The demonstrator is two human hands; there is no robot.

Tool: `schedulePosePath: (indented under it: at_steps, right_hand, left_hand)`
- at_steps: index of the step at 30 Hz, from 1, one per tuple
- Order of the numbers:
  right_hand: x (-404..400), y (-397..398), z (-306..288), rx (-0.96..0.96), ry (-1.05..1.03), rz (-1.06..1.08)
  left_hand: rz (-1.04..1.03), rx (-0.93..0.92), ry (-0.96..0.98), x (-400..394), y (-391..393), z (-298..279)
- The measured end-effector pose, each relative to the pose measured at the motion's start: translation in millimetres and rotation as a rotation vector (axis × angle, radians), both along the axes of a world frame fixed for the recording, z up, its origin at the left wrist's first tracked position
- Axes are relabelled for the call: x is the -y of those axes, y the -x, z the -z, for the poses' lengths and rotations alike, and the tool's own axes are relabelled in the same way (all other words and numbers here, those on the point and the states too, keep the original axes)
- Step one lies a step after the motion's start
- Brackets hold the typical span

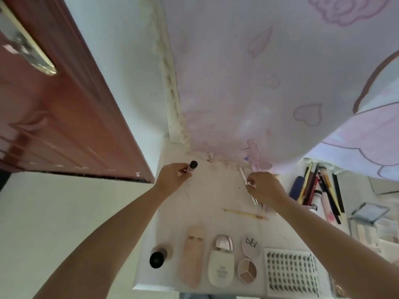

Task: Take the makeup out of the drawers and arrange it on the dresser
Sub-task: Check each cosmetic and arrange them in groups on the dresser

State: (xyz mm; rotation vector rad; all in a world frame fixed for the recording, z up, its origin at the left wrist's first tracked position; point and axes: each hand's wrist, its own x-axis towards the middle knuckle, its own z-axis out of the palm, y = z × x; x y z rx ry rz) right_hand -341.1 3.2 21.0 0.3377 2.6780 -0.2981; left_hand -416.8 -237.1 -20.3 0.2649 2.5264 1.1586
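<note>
A reddish-brown panelled wooden door (64, 117) fills the left side, with a brass-coloured metal lock plate (28, 48) near its upper edge. Beside it runs a pale white painted wall (121, 67), and below the door a light cream floor (54, 212) spreads out. A large pale pink fabric sheet printed with hearts and cartoon outlines (269, 83) hangs over the back, edged on its left by a cream lace trim (172, 91). The white counter (155, 285) stands against this drape, its surface lightly marked. Soft, even daylight lies over everything, without hard shadows.
</note>
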Motion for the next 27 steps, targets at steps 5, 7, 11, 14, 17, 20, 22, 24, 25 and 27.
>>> schedulePosePath:
  at_steps: [5,7,11,14,17,20,22,24,25,27]
  right_hand:
    - [1.4,2.4,16.6,-0.038,-0.097,0.039]
    - [3.6,6.2,21.1,-0.033,-0.111,0.067]
    - [12.5,13.8,28.6,0.004,-0.108,0.117]
    - [17.4,20.2,35.4,-0.006,-0.071,0.191]
    - [18.5,24.2,36.1,-0.007,0.016,0.233]
    - [17.0,23.1,24.7,-0.040,0.101,0.221]
    - [11.8,18.6,11.9,-0.068,0.182,0.186]
    - [4.8,11.9,-4.9,-0.098,0.271,0.175]
    - [1.4,7.7,-14.7,-0.123,0.328,0.197]
    - [-3.0,-1.5,-37.5,-0.203,0.508,0.311]
  left_hand:
    - [-0.004,0.011,0.040,-11.0,3.2,17.7]
    - [-0.022,0.016,0.026,-13.0,3.6,21.0]
    - [-0.008,0.002,0.020,-12.8,3.9,24.5]
    - [-0.002,-0.010,0.005,-11.7,4.7,25.5]
    - [0.039,-0.029,0.058,-11.1,2.6,24.2]
    - [-0.009,-0.037,0.159,-2.8,-3.9,22.8]
    - [-0.113,-0.084,0.138,8.2,-13.6,14.7]
    - [-0.204,-0.193,0.068,17.2,-22.0,-1.8]
    - [-0.232,-0.257,0.031,18.8,-25.4,-13.2]
    - [-0.193,-0.342,-0.011,12.8,-29.7,-40.1]
